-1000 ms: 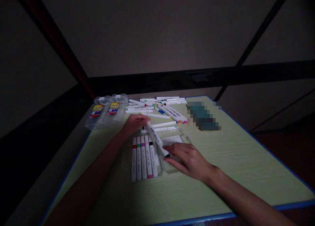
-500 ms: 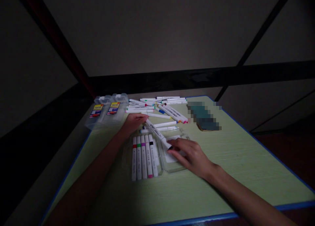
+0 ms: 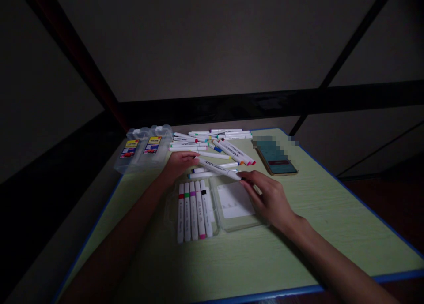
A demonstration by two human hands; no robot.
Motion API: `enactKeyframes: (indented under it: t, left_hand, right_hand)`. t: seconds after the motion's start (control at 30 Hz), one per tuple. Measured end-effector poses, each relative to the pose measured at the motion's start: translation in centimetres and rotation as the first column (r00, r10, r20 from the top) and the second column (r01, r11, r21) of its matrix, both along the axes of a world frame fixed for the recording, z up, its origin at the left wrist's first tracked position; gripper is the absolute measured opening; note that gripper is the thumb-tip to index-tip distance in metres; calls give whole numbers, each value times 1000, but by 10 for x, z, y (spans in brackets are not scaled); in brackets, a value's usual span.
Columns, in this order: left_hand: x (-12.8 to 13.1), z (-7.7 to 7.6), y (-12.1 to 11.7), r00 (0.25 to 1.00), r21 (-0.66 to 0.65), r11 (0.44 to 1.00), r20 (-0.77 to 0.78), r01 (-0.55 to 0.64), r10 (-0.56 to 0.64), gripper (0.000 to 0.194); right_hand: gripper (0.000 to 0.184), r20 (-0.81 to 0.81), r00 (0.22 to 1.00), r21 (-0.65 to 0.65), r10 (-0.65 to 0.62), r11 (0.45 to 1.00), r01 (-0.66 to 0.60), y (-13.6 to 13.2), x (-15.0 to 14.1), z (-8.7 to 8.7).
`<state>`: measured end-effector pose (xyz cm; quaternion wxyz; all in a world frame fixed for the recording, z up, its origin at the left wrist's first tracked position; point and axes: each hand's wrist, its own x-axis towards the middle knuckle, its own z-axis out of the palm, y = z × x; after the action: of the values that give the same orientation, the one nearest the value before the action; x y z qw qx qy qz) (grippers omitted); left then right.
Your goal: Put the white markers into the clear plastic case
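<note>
Head view looks down at a green table with a blue edge, in a dim room. Both hands share one white marker. The left hand pinches the far end between thumb and fingers. The right hand has its fingertips closed on the near end, where the dark cap is. So the marker hangs like a little bridge between the two hands, just above the table and almost flat — held at both ends, it cannot roll or tip.

Just below the marker lies an open clear case. Five markers lie in its left half, side by side, caps pointing away — red, green, purple, pink, black. They lie neat because the case walls keep them in a row. The right half has only a white card in it, and the right hand rests partly over that half.

Farther back is a loose pile of markers, crossing each other any old way. Two more clear cases with yellow labels sit at the back left corner. A phone lies face up, to the right of the pile and well apart from the hands; part of it is blurred.
</note>
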<state>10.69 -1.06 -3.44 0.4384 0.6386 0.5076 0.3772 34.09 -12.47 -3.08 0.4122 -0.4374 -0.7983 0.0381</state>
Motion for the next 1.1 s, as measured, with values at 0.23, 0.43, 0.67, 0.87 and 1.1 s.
enactKeyframes:
  t: [0.23, 0.43, 0.67, 0.87, 1.1]
  left_hand:
    - [0, -4, 1, 998, -29, 999, 68, 21, -19, 37]
    - [1, -3, 0, 996, -15, 999, 82, 35, -34, 29]
    - [6, 0, -4, 997, -50, 997, -30, 64, -66, 24]
    - [7, 2, -5, 990, -14, 997, -114, 78, -79, 24]
    - [7, 2, -4, 983, 43, 996, -169, 84, -76, 23]
  right_hand:
    - [18, -55, 997, -17, -57, 998, 56, 7, 7, -1]
    - [20, -236, 953, -180, -188, 973, 147, 13, 11, -4]
    - [18, -398, 891, -244, -220, 961, 129, 24, 19, -11]
    - [20, -476, 855, -257, -208, 962, 90, 31, 22, -15]
    - [26, -531, 828, -305, -180, 952, 11, 34, 21, -20]
